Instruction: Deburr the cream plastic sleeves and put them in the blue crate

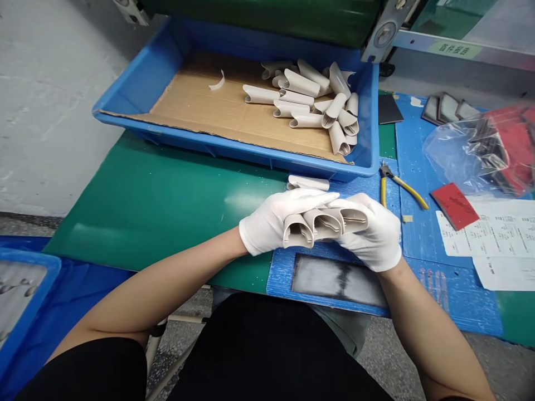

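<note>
Both my hands wear white gloves and together clasp a row of three beige folded sleeves (pixel 324 225) just above a blue board (pixel 413 167). My left hand (pixel 273 220) wraps over their left side, fingers closed across the top. From the right, my right hand (pixel 376 234) closes on the same bundle. One more beige sleeve (pixel 308 182) lies on the table just behind my hands. A blue tray (pixel 137 89) lined with cardboard holds a pile of several such sleeves (pixel 311 100) at its right end.
Yellow-handled pliers (pixel 399 184) lie right of my hands. Farther right are a red pad (pixel 455 206), printed papers (pixel 493 236) and a plastic bag (pixel 480 147) of dark and red parts. A grey plate (pixel 338 278) sits on the blue board. Another blue bin (pixel 25 295) stands at left.
</note>
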`<control>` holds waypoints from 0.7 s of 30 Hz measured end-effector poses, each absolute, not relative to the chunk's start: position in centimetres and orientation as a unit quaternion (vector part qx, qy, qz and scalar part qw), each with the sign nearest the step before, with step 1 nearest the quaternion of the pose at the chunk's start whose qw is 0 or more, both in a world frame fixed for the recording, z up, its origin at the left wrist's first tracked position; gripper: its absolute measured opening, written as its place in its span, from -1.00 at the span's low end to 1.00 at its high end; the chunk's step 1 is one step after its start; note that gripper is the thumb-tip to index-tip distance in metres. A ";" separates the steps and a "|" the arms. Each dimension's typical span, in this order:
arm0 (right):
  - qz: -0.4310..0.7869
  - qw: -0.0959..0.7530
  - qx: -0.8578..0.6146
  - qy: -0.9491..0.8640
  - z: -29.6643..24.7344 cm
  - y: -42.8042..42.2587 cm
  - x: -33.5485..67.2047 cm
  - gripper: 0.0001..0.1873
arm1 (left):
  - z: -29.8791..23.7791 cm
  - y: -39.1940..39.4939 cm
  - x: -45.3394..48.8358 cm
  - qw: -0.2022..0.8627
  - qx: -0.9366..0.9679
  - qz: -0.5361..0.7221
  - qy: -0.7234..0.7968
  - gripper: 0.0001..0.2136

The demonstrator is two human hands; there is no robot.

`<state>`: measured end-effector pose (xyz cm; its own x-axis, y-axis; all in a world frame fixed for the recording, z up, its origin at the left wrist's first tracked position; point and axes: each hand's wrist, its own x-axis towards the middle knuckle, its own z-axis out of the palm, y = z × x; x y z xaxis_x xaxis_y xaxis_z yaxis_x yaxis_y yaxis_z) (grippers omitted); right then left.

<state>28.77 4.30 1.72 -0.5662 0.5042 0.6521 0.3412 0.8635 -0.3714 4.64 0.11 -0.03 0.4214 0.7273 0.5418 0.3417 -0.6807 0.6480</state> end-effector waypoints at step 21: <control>0.081 0.396 -0.234 -0.884 2.1 3.9 28.7 -0.71 | 1.0 0.0 4.6 0.254 0.813 0.415 0.319 -0.52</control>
<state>28.65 3.94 2.07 -0.5769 0.4788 0.6618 0.3506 0.8769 -0.3287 4.56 -0.04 0.97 0.4519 0.7291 0.5140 0.3074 -0.6682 0.6776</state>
